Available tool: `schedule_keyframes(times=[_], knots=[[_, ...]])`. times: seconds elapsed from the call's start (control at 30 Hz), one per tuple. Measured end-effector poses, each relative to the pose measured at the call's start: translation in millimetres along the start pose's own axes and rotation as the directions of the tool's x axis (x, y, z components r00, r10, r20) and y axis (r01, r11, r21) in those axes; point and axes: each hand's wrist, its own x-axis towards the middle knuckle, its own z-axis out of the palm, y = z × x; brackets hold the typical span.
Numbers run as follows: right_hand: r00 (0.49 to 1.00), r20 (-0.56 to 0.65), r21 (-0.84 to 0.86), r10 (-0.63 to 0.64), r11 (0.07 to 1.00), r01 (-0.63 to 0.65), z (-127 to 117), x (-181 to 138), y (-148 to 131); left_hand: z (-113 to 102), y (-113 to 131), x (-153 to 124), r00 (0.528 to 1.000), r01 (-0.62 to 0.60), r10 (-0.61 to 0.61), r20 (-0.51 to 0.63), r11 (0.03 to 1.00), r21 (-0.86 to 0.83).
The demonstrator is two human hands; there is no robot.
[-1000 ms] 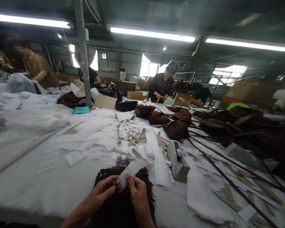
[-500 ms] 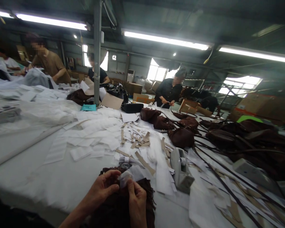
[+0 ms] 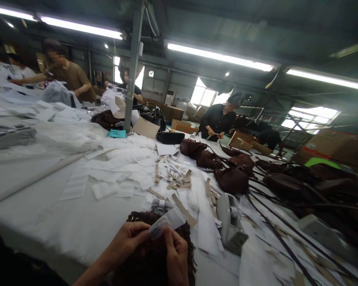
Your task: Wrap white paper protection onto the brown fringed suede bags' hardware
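White translucent strip (image 3: 170, 219), pinched between both hands (image 3: 133, 237), over a brown bag (image 3: 150, 258) (fringed).

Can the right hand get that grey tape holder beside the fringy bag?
Probably yes: the grey tape holder stands close by, with only bag fringe and flat white strips between. But the right hand pinches a translucent wrap, so it might need to let go first.

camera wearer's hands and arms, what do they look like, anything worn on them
The left hand and right hand are bare: no gloves, and no rings that I can make out. The left forearm shows no sleeve, watch or bracelet as far as the picture reaches. The right arm is cut off by the lower edge, so little beyond its hand shows.
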Motion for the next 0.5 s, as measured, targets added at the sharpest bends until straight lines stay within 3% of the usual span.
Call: schedule_keyframes(times=[0.1, 0.27, 0.4, 0.5], knots=[[1.0, 0.001, 0.001, 0.014, 1.0, -0.014, 3, 1, 2, 2, -9, 0, 0.998, -0.01, 0.004, -0.066, 0.995, -0.095], [1.0, -0.021, -0.052, 0.021, 0.998, -0.022, 1, 5, 5, -5, -16, -2, 0.997, -0.056, 0.064, 0.031, 0.976, -0.21], [1.0, 0.025, -0.141, -0.004, 0.99, 0.008, -3, 8, 5, -9, -17, -2, 0.999, -0.016, 0.01, -0.032, 0.979, -0.205], [0.997, -0.053, -0.227, -0.06, 0.973, 0.047, 1, 11, 2, -8, -14, 7, 0.998, -0.021, 0.01, -0.057, 0.98, -0.199]])
